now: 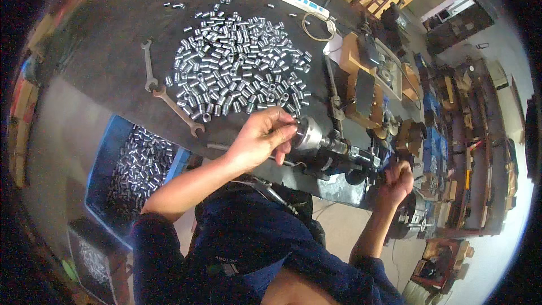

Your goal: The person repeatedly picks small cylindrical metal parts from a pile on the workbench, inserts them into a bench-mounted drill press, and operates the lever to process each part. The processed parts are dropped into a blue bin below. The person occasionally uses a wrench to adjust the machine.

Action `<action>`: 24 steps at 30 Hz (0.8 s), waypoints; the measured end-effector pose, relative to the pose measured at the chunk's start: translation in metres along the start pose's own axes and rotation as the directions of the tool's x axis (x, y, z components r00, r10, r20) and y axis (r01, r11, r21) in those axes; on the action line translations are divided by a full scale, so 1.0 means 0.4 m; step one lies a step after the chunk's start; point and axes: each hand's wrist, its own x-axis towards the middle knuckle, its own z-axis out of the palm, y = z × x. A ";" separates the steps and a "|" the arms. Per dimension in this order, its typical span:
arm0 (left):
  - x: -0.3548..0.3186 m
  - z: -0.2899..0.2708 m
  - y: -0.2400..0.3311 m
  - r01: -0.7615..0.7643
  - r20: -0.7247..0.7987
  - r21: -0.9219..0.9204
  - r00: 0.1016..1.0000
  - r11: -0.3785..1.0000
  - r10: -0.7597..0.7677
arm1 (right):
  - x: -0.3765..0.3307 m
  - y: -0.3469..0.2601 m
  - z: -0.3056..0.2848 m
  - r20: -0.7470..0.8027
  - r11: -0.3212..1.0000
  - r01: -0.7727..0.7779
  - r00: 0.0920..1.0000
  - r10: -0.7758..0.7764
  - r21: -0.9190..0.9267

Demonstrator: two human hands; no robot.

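My left hand [264, 135] is closed in a pinch at the front of a round metal chuck [309, 133]. Whatever lies between its fingertips is hidden. The chuck belongs to a small bench machine [347, 151] that runs off to the right. By the machine's right end my right hand [400, 179] is closed, fingers curled, and what they grip cannot be made out. Just beyond my left hand, short shiny metal sleeves [237, 68] lie in a broad pile on the dark bench [113, 51].
Two open-ended wrenches [148, 66] lie left of the pile. A blue crate [101, 169] of similar metal parts stands below the bench's left edge. At the back are a white power strip [304, 3] and a coiled cable [319, 27]. Loaded shelves [474, 152] stand right.
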 end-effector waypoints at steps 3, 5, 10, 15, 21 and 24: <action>0.000 0.006 -0.008 0.011 -0.022 -0.005 1.000 1.000 -0.011 | -0.039 0.012 -0.045 0.071 1.000 -0.020 0.997 0.020 -0.013; 0.000 0.003 -0.004 -0.019 -0.038 0.029 0.999 0.999 0.021 | -0.056 0.026 -0.070 -0.063 0.995 -0.093 0.994 0.095 0.021; 0.005 -0.003 -0.002 0.011 0.022 0.012 1.000 1.000 -0.011 | -0.059 0.027 -0.043 -0.124 0.996 -0.085 0.988 0.088 0.031; 0.007 -0.003 0.005 0.016 0.020 0.022 1.000 1.000 -0.016 | -0.060 0.043 -0.084 0.047 0.998 -0.046 0.998 0.048 -0.040; 0.012 -0.003 0.008 0.031 0.000 0.055 1.000 0.998 -0.031 | -0.104 0.034 -0.017 -0.122 0.990 -0.098 0.989 0.086 -0.100; 0.008 -0.002 0.006 0.036 0.009 0.042 0.999 0.998 -0.037 | -0.070 0.023 -0.026 -0.091 0.998 -0.052 0.995 0.048 -0.039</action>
